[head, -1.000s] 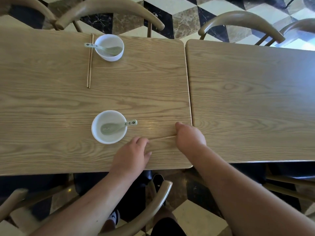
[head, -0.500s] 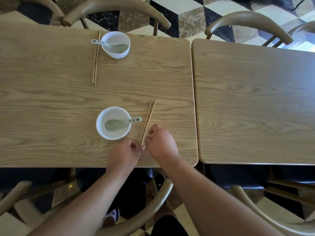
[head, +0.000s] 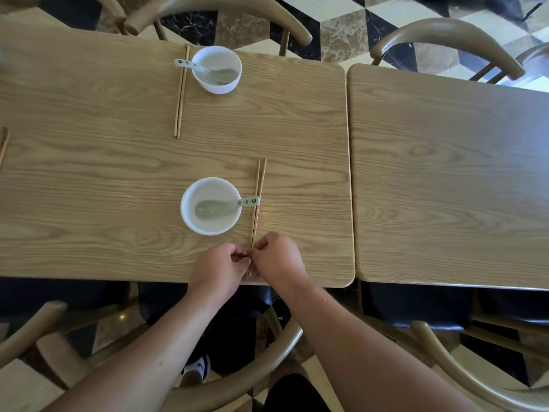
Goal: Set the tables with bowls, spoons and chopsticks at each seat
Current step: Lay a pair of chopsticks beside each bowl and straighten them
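Observation:
On the left wooden table [head: 118, 179] a white bowl [head: 190, 217] holds a pale green spoon [head: 221, 207] at the near seat. A pair of wooden chopsticks [head: 259, 185] lies just right of this bowl, pointing away from me, under the spoon's handle. My left hand [head: 218, 270] and my right hand [head: 277, 257] meet at the chopsticks' near ends by the table's front edge, fingertips pinched on them. At the far seat stands a second white bowl [head: 217, 84] with a spoon [head: 208, 71] and chopsticks [head: 181, 93] to its left.
A second wooden table [head: 445, 173] adjoins on the right with nothing on it. Curved wooden chairs stand at the far side [head: 219, 7], [head: 445, 37] and at the near side [head: 237, 379], [head: 463, 367]. Another chopstick tip [head: 3, 145] shows at the left edge.
The chopsticks lay crosswise between my hands a second ago; they have been turned to point away from me and straightened beside the bowl. Both hands have come together at their near ends.

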